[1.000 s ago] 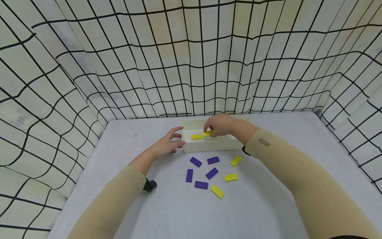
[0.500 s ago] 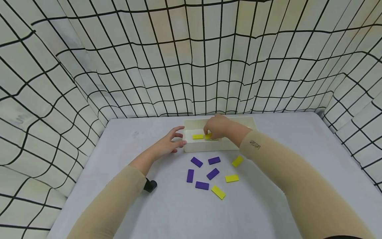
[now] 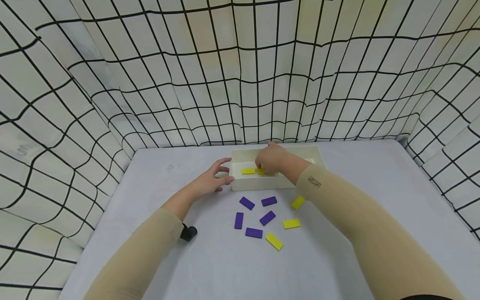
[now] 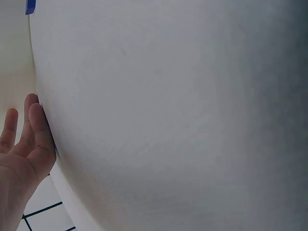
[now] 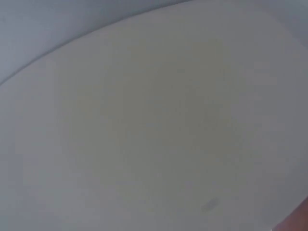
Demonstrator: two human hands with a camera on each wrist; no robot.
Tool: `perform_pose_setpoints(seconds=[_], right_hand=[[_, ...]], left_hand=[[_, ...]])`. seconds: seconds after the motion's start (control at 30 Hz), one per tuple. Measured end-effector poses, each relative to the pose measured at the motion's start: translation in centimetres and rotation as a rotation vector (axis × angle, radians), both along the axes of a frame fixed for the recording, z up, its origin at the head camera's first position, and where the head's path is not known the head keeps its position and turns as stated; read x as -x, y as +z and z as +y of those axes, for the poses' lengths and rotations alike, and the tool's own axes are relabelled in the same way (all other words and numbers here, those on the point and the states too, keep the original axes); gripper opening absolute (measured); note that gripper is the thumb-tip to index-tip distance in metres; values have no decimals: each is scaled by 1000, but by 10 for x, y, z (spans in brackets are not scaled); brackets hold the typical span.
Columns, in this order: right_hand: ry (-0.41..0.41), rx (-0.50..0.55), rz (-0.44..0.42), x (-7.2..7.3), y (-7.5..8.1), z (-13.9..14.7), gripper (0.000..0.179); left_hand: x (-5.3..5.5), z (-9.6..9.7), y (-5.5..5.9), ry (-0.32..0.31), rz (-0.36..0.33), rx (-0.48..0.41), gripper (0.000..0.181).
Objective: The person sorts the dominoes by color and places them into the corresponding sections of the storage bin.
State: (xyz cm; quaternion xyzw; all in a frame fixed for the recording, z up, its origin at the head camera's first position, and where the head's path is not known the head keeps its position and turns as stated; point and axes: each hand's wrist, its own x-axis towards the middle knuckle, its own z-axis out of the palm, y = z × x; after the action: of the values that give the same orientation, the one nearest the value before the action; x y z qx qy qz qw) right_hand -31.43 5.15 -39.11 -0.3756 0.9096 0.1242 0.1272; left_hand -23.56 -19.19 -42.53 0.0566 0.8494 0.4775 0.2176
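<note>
A long white box (image 3: 258,183) stands near the back of the table. My right hand (image 3: 274,158) reaches down into it and pinches a yellow block (image 3: 260,171) low over the box floor, partly hidden by the fingers. To the left of that lies another yellow block (image 3: 248,171) inside the box. At the box's left end my left hand (image 3: 211,180) has its fingers spread, fingertips right at the wall. The left wrist view shows the same hand (image 4: 30,149) with its fingers extended. Only a sliver of the right hand (image 5: 294,220) appears in the right wrist view.
In front of the box lie several purple blocks (image 3: 253,233) and, to their right, 3 loose yellow blocks (image 3: 291,224). The white table (image 3: 210,266) is bounded by a black net (image 3: 255,83) behind and at both sides. A black wrist camera (image 3: 188,233) sits at the left sleeve.
My right hand has lowered the yellow block into line beside the other one in the box, and the right forearm has swung slightly left. My left hand stays at the box's end.
</note>
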Motion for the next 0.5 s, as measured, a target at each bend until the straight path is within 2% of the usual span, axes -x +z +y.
perform_pose_setpoints(seconds=[0.2,0.5], right_hand=[[-5,-6,-4,-1,2,2,27],[-14,82,-26,-1,10,5,23]], left_hand=[[-1,2,1,-1,0,-1,74],[-1,2,1,9,-2,7,75]])
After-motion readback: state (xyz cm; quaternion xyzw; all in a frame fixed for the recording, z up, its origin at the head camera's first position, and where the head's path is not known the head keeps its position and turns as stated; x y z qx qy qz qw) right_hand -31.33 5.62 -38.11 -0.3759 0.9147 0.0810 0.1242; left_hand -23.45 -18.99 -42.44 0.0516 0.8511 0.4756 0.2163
